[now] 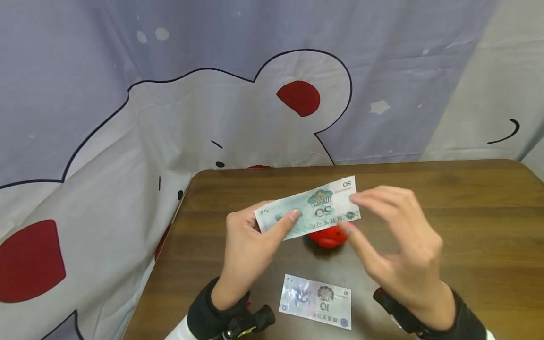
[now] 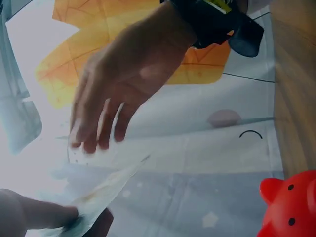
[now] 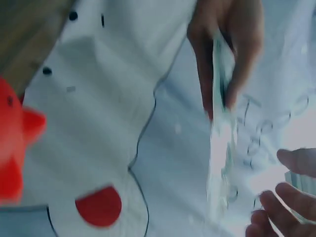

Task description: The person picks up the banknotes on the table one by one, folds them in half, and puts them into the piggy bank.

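Note:
My left hand (image 1: 250, 250) pinches a green 50 banknote (image 1: 323, 205) near its left end, thumb on the face turned to me and fingers behind. The note is tilted, held above the table with its right end higher. At that right end is my right hand (image 1: 403, 241), fingers and thumb spread apart. The left wrist view shows a gap between the right hand (image 2: 123, 84) and the note's tip. Partly hidden beneath the note sits a red pig-shaped figure (image 1: 329, 237); its ears and eyes show in the left wrist view. A purplish 10 banknote (image 1: 315, 302) lies flat in front.
The brown wooden table (image 1: 480, 212) has a rounded far edge. A printed cloth (image 1: 191, 113) hangs behind it and also covers the left side. Each wrist wears a dark band; a small camera (image 1: 263, 317) sticks out from the left one.

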The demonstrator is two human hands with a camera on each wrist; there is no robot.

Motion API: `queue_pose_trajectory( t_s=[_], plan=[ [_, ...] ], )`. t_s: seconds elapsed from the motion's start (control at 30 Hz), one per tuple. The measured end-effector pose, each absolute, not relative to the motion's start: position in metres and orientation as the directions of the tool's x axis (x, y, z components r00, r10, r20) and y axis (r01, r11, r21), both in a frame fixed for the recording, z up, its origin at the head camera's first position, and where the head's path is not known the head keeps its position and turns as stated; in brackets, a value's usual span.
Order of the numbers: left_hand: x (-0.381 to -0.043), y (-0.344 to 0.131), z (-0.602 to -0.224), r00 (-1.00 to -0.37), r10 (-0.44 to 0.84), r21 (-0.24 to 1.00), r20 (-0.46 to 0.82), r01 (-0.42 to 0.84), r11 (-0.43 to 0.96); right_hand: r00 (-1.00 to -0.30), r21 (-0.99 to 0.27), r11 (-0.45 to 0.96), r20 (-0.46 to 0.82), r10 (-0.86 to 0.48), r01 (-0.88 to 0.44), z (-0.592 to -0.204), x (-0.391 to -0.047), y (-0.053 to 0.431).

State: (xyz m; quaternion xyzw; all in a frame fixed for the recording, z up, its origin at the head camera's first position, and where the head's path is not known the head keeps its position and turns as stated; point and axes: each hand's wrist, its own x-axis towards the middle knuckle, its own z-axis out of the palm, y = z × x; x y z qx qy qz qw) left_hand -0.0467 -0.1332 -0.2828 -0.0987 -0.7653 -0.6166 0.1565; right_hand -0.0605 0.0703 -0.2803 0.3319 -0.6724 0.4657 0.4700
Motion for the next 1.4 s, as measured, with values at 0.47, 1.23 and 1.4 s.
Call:
queue_pose_trajectory(
  t_s=[0.47,1.23,1.4],
  plan=[
    [-0.035,-0.122,-0.288,-0.865,0.103,0.867,0.492,0.497,0.033,-0.619,-0.656,-0.09,0.743,-0.255,-0.749,-0.306,-0.049,0.056],
    [-0.041,-0.132,-0.28,-0.943,0.048,0.944,0.33,0.33,-0.02,-0.899,-0.915,0.026,0.391,-0.195,-0.404,-0.292,-0.046,0.073],
    [-0.041,-0.133,-0.281,-0.944,0.055,0.945,0.326,0.327,0.016,-0.884,-0.892,-0.025,0.45,-0.13,-0.45,-0.292,-0.048,0.074]
  ],
)
